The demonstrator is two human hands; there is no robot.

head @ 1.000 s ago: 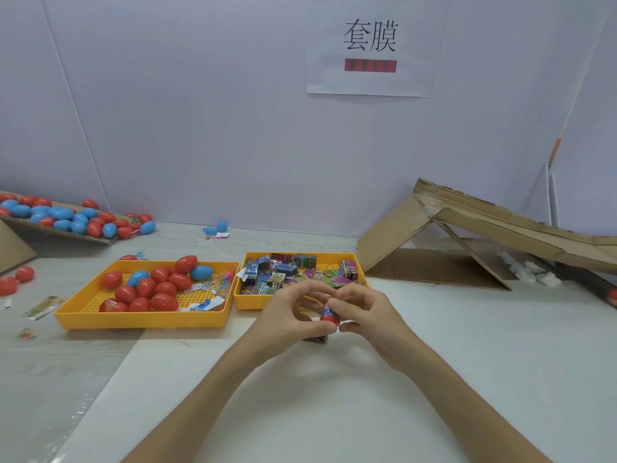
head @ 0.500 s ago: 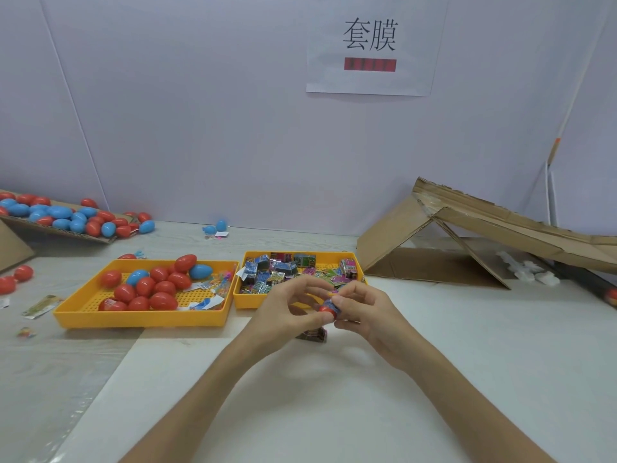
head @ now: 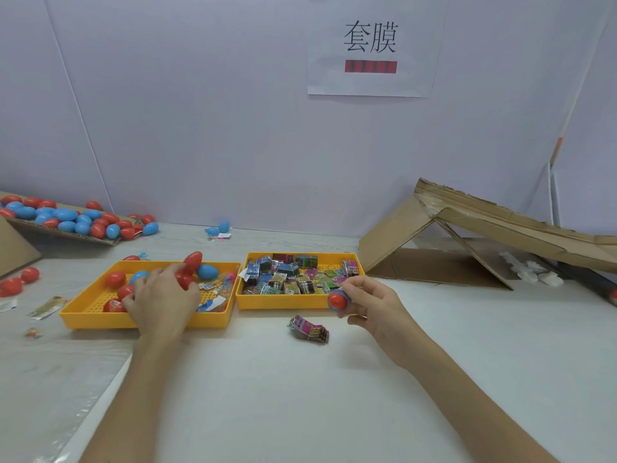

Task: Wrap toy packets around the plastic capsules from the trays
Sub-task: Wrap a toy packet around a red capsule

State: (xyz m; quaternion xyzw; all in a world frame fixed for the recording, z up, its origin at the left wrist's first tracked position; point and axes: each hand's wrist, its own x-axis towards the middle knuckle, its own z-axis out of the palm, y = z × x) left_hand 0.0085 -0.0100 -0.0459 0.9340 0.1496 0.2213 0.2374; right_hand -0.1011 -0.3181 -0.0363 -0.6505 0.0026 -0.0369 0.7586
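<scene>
Head view: our left hand [head: 160, 295] is gripping a red plastic capsule [head: 184, 279] in the yellow tray [head: 100, 320]. Our right hand [head: 370, 305] is pinching a packet-wrapped red capsule [head: 337, 300].

On my feed, two trays sit side by side on the table [head: 300, 402]: capsule tray [head: 83, 317] left, packet tray [head: 283, 304] right, just about touching. A packet bundle [head: 309, 330] lies just in front of the packet tray. The left hand [head: 160, 300] is over the capsule tray, and the right hand [head: 370, 305] grips a held capsule [head: 335, 300] by the packet tray's front right corner. A cardboard ramp [head: 500, 225] sits behind, far right.
</scene>
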